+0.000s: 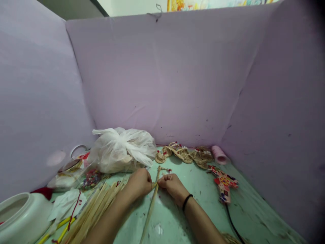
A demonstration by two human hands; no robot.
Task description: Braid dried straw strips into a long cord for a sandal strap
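My left hand (139, 183) and my right hand (172, 184) meet over the green table (198, 189), both closed in a pinch on a long straw strand (152, 203). The strand runs from between my fingers down toward the near edge, and its braided tip (159, 169) rises just beyond my knuckles. A black band (187, 201) circles my right wrist.
A bundle of straw strips (93, 210) lies left of my left arm. Behind are a white plastic bag (123, 149), several small woven sandals (182, 153), a pink spool (219, 155), a patterned glue gun (224, 184), a white jar (22, 217) and a bead jar (76, 169). Purple panels wall the table.
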